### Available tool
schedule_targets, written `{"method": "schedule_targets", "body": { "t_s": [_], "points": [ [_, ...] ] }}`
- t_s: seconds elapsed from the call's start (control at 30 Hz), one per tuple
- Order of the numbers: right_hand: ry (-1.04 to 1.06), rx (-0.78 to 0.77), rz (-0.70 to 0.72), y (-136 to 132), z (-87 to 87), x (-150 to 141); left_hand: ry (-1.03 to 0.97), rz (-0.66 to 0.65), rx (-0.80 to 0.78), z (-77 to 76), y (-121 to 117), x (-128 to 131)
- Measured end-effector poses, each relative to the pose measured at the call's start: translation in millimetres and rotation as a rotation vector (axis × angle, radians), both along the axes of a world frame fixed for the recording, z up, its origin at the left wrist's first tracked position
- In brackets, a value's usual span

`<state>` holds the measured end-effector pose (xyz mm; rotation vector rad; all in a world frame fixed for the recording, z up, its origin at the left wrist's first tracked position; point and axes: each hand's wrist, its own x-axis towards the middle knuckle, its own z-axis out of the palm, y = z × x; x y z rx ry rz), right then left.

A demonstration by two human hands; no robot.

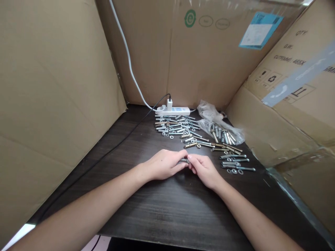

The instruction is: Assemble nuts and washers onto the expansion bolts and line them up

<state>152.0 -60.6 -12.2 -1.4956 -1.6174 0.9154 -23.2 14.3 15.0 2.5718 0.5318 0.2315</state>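
Both hands meet over the middle of the dark table. My left hand [166, 164] is closed around a grey metal bolt [183, 160], much of which its fingers cover. At the bolt's right end, my right hand [205, 169] pinches with thumb and fingers; whether a nut or washer sits there I cannot tell. Just beyond the hands lie brass-coloured sleeves [190, 145] and a loose nut [199, 146]. Right of my right hand are several silver bolts [237, 161] in rows, with washers [240, 172] in front of them.
Several bolts, sleeves and washers [175, 129] spread across the back of the table [162, 209]. Behind them sits a white power strip [180, 111] with a charger [169, 104] and a black cable [117, 144]. A clear plastic bag [209, 112] holds more bolts. Cardboard walls [149, 52] enclose three sides.
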Motion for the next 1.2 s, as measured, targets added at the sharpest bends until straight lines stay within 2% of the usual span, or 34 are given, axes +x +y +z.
{"method": "schedule_targets", "body": {
  "t_s": [0.23, 0.43, 0.6, 0.77, 0.97, 1.2],
  "points": [
    [-0.006, 0.047, 0.002, 0.1, 2.8, -0.1, 0.004, 0.018, 0.019, -0.7, -0.9, 0.4],
    [0.017, -0.018, 0.008, 0.0, -0.3, 1.5, 0.016, 0.0, 0.014, -0.6, -1.3, 0.7],
    [-0.013, 0.052, 0.019, -0.1, 2.6, 0.3, 0.032, 0.048, 0.006, 0.7, -2.3, 0.8],
    [0.062, -0.06, 0.016, 0.6, 0.3, -0.8, 0.041, 0.041, 0.034, 1.3, -2.7, 0.6],
    [0.011, 0.069, 0.008, 0.4, 4.3, 0.5, 0.05, 0.063, 0.057, 1.3, -2.4, 1.0],
    [0.035, 0.028, 0.034, 1.5, -0.3, 0.9, 0.023, 0.024, 0.032, -1.1, -1.5, 0.5]
  ]
}}
